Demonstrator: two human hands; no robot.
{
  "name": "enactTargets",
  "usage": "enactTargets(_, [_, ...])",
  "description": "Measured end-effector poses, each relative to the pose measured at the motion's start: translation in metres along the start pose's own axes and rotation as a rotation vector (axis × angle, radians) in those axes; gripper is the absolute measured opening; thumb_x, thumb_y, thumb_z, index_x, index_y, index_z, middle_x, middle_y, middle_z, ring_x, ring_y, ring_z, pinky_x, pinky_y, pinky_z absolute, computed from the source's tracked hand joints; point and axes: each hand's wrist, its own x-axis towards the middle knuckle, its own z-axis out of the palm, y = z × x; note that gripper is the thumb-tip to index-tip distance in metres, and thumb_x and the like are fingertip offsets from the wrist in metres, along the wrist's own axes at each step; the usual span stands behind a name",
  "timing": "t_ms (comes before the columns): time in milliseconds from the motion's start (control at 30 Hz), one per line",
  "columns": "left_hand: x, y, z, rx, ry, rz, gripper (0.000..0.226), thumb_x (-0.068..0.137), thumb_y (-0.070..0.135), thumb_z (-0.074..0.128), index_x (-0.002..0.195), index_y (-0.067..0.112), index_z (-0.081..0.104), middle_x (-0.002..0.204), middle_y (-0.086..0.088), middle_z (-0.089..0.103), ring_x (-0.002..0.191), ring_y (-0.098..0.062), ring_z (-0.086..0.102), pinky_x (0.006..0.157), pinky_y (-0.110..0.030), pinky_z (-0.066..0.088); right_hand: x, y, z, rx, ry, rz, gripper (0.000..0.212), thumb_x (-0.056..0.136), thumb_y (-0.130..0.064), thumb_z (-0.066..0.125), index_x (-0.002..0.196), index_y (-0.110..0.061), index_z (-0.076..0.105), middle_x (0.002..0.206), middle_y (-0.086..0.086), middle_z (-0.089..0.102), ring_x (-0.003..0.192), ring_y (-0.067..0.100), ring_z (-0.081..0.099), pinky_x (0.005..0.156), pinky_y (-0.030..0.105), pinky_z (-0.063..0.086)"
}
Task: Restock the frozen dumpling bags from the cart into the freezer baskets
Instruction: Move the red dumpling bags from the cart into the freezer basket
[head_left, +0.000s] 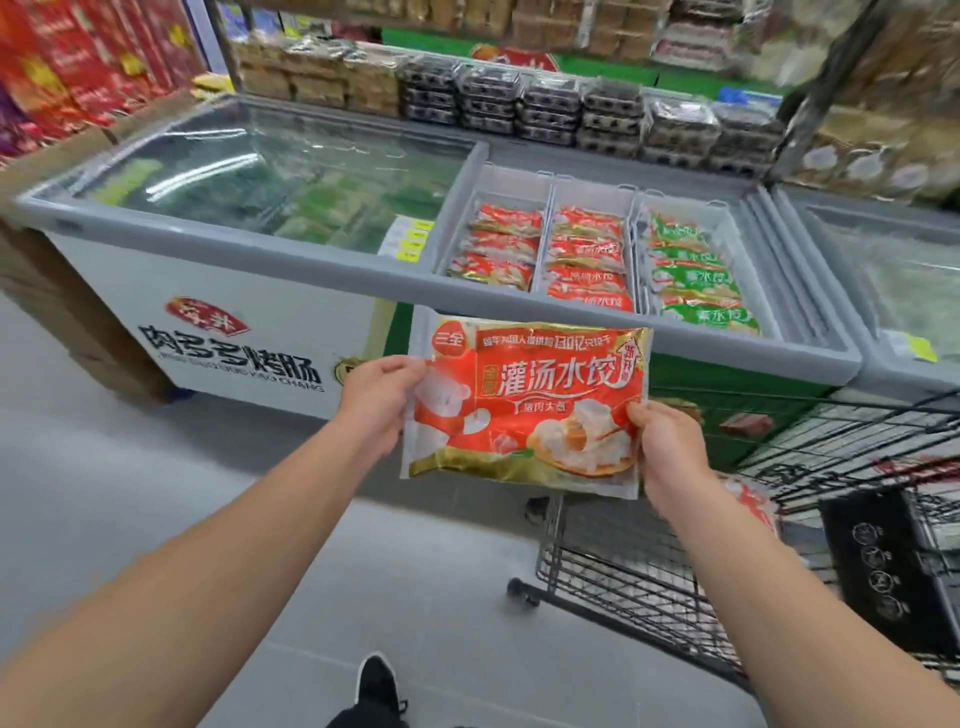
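I hold a red and gold dumpling bag (535, 400) flat in front of me, below the freezer's front edge. My left hand (376, 400) pinches its left edge and my right hand (667, 447) grips its lower right corner. Behind it the chest freezer (291, 260) stands open on the right side, with three white baskets: the left basket (496, 179) and the middle basket (592, 195) hold red bags, the right basket (732, 218) holds green bags. The black wire cart (649, 582) stands at my lower right; another red bag (750, 506) shows inside it.
A glass lid (270, 171) covers the freezer's left half. A second freezer (893, 280) adjoins on the right. Stacked egg cartons (571, 111) and packaged goods line the shelf behind. Cardboard boxes (67, 306) sit at the left. My black shoe (376, 686) is on the grey floor.
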Motion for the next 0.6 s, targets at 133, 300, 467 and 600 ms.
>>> enactTargets(133, [0.044,0.011,-0.039,0.015,-0.030,-0.068,0.004,0.094,0.007,0.065,0.097,0.007,0.068,0.095,-0.011,0.074,0.077,-0.025,0.074,0.064,-0.040,0.061,0.007,0.000,0.056,-0.021,0.012,0.014,0.018,0.097,-0.010,0.055,0.087,-0.016,0.069,0.091,0.004,0.076,0.092,0.026,0.072,0.091,0.049,0.056])
enactTargets(300, [0.089,0.019,-0.063,0.033,-0.016,-0.156,0.001,0.094,0.011,0.066,0.093,0.012,0.067,0.093,-0.009,0.073,0.085,-0.028,0.072,0.068,-0.043,0.060,0.023,-0.004,0.102,-0.081,0.005,0.052,0.012,0.096,-0.012,0.057,0.092,-0.011,0.069,0.090,0.006,0.077,0.088,0.026,0.074,0.090,0.049,0.057])
enactTargets(467, [0.136,0.019,-0.061,0.055,-0.024,-0.212,0.001,0.094,0.012,0.067,0.095,0.012,0.066,0.094,-0.009,0.074,0.087,-0.029,0.072,0.078,-0.049,0.061,0.055,-0.006,0.125,-0.114,0.018,0.111,0.011,0.096,-0.016,0.059,0.096,-0.013,0.070,0.092,0.006,0.077,0.088,0.027,0.074,0.089,0.050,0.057])
enactTargets(600, [0.180,0.020,-0.048,0.101,-0.035,-0.231,0.002,0.094,0.011,0.066,0.095,0.010,0.067,0.094,-0.010,0.074,0.085,-0.029,0.073,0.073,-0.046,0.061,0.091,-0.010,0.141,-0.120,0.007,0.149,0.014,0.096,-0.016,0.058,0.090,-0.010,0.069,0.086,0.007,0.078,0.087,0.028,0.075,0.089,0.052,0.057])
